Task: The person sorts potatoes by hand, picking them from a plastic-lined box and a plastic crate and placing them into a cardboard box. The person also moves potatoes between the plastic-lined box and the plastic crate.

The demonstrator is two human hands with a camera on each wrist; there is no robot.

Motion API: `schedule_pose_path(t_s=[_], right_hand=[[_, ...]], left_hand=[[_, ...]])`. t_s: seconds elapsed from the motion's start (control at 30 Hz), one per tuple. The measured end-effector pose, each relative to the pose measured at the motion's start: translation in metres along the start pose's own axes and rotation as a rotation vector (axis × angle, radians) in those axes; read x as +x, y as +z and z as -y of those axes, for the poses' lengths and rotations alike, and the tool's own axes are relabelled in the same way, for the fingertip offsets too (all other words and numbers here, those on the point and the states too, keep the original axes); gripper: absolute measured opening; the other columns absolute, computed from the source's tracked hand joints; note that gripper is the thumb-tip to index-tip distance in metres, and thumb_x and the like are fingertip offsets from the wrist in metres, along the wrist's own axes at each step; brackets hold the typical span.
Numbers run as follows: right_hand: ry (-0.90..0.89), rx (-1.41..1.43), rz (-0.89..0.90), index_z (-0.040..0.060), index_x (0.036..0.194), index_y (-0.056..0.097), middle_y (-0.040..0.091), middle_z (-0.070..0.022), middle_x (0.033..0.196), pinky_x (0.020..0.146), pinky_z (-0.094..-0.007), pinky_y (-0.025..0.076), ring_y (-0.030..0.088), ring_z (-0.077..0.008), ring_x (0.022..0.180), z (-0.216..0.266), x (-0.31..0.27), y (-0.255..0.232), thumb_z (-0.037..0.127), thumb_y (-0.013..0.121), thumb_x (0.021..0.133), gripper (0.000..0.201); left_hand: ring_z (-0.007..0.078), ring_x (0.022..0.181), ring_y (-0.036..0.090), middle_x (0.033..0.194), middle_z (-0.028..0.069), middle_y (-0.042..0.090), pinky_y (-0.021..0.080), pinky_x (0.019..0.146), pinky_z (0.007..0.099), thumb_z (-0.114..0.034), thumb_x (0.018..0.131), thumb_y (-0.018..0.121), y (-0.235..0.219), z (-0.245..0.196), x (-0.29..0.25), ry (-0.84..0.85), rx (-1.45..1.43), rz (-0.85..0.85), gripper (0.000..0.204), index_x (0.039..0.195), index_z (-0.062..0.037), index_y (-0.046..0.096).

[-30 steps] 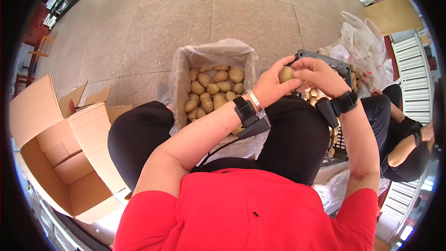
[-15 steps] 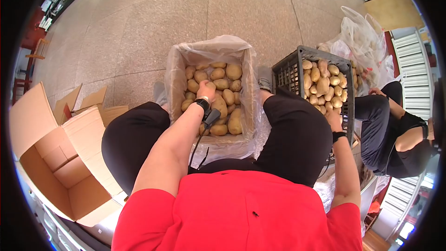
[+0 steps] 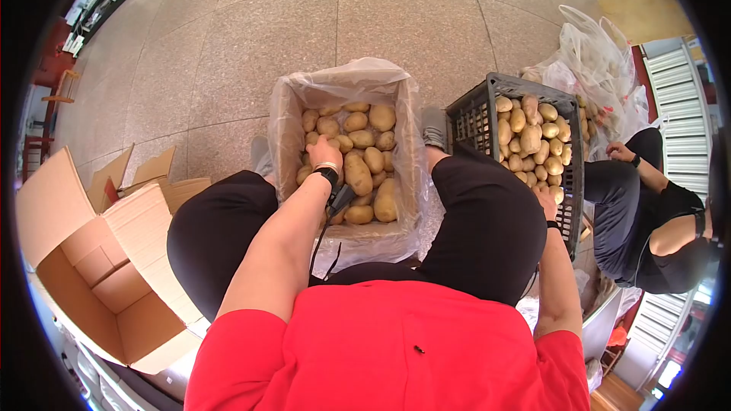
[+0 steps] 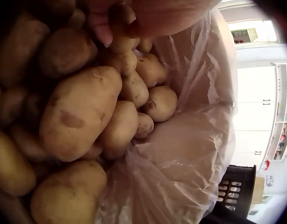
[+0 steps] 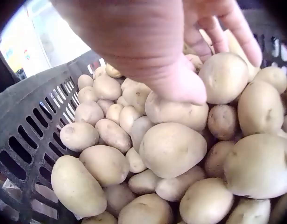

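My left hand (image 3: 326,152) reaches down into the lined box, its fingers among tan potatoes (image 3: 329,127). In the left wrist view the left hand (image 4: 153,18) shows at the top, one fingertip pointing down beside small potatoes (image 4: 121,60); a large potato (image 4: 80,112) with a brown patch lies below. The right hand (image 3: 546,202) is at the near end of the black crate. Seen from the right wrist, the right hand (image 5: 181,60) spreads over the heap, thumb on one side of a round potato (image 5: 224,77) and loosely extended fingers on its far side.
A clear plastic liner (image 4: 171,158) covers the potato box's walls. The slatted black crate (image 3: 472,114) stands right of the knee, full of potatoes. Plastic bags (image 3: 601,61) lie behind it. An open cardboard box (image 3: 91,259) is at the left; another person (image 3: 647,213) sits at the right.
The hands, together round one potato a second ago, have parted: the left into the lined box, the right to the crate. Since half a second ago, the left has shifted slightly left and the right slightly nearer.
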State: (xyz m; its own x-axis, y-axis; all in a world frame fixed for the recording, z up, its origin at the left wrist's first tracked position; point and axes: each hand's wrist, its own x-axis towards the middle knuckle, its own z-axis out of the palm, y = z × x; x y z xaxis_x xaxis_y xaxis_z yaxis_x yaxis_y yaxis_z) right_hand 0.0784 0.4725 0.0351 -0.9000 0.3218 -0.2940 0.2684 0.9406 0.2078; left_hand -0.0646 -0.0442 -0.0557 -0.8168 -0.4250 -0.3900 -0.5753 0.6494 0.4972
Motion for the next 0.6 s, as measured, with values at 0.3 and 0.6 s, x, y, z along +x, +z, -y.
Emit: schedule_pose_path(t_s=[0.3, 0.6], right_hand=[[-0.097, -0.179, -0.028, 0.0060, 0.097, 0.061, 0.059, -0.0166, 0.102, 0.079, -0.0426, 0.052, 0.050, -0.0347, 0.108, -0.009, 0.005, 0.010, 0.021, 0.053, 0.085, 0.020], [-0.071, 0.572, -0.061, -0.0004, 0.093, 0.063, 0.066, -0.0102, 0.076, 0.066, -0.0367, 0.051, 0.063, -0.0246, 0.070, 0.030, 0.017, -0.125, 0.023, 0.066, 0.079, 0.027]], left_hand=[[0.0393, 0.109, 0.056, 0.121, 0.0292, 0.054, 0.047, 0.096, 0.0407, -0.017, 0.087, 0.055, -0.016, -0.001, 0.001, -0.075, 0.330, 0.243, 0.032, 0.112, 0.0013, 0.060], [0.0295, 0.094, 0.065, 0.106, 0.0168, 0.065, 0.052, 0.083, 0.0374, -0.027, 0.085, 0.063, 0.011, -0.066, -0.015, 0.436, -0.295, 0.297, 0.049, 0.126, -0.0024, 0.055]])
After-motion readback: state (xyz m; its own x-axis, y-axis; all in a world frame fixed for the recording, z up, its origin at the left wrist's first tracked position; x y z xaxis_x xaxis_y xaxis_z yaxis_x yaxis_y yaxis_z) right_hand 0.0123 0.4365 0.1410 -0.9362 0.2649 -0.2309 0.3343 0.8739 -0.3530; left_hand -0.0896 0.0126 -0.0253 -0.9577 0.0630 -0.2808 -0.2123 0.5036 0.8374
